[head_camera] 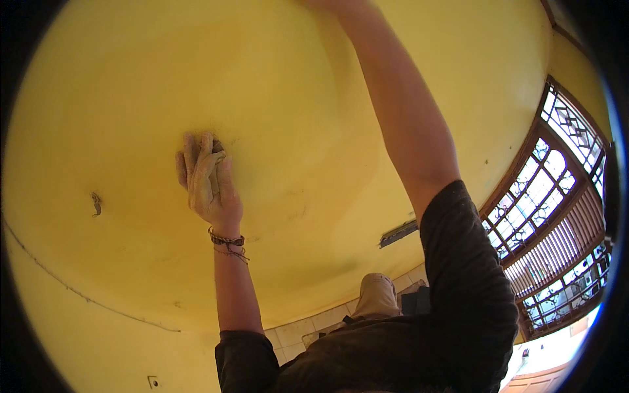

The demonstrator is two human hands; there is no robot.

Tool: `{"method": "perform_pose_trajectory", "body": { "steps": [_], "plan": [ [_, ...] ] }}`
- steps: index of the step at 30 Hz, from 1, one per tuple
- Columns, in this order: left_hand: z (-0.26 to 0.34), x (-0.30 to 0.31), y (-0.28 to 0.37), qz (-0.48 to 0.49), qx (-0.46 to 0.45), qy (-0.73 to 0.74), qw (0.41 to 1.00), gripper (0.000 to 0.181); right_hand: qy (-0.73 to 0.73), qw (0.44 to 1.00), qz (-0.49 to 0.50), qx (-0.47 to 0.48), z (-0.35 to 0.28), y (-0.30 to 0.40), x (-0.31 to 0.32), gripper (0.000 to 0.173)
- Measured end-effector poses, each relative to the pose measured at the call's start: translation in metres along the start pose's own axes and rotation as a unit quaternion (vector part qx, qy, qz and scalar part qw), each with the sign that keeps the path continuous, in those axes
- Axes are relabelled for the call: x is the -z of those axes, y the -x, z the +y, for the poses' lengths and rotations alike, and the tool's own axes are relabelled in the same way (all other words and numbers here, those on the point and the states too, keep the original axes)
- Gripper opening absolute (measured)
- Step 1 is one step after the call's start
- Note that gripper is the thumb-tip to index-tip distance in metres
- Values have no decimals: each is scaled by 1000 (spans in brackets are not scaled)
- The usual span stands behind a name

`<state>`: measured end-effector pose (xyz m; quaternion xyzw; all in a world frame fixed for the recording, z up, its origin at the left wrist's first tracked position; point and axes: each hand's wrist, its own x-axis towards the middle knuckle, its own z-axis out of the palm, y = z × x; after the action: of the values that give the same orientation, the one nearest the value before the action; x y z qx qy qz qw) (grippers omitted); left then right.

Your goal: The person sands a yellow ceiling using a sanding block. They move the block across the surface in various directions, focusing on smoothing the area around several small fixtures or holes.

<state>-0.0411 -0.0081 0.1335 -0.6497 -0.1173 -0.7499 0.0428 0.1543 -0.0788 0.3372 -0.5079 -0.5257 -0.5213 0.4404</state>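
Observation:
My left hand (209, 177) is raised against the yellow wall (290, 127), its fingers bent and coated with pale dust or plaster. A dark brown patch or object (217, 146) shows beside the fingertips; whether it is held or part of the wall, I cannot tell. Braided bracelets (228, 240) circle the left wrist. My right hand (339, 4) reaches high on the wall at the top edge of the view. Only its blurred lower part shows, and the fingers are cut off, so anything in them is hidden.
A small hole with a strip hanging from it (96, 204) marks the wall at left. Below runs a thin cable (88, 298), above a wall socket (154, 382). A dark grey bar (399, 233) lies near my right sleeve. Pale tiles (295, 334) show below; a wooden-framed grilled window (535, 191) stands right.

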Motion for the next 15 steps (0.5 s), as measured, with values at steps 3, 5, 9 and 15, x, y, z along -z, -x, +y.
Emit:
{"method": "perform_pose_trajectory", "body": {
  "steps": [3,5,9,15],
  "plan": [
    [-4,-5,0,31,-8,33,999,8,-10,999,-40,-18,-11,51,-6,64],
    [-10,4,4,11,2,39,999,9,-33,994,-105,-24,-31,175,-17,65],
    [3,-5,-1,-2,22,78,997,11,-60,983,-168,-31,-44,372,-7,60],
    [-1,0,0,-15,47,58,997,12,40,996,-22,80,-8,6,-10,54]
  ]
}}
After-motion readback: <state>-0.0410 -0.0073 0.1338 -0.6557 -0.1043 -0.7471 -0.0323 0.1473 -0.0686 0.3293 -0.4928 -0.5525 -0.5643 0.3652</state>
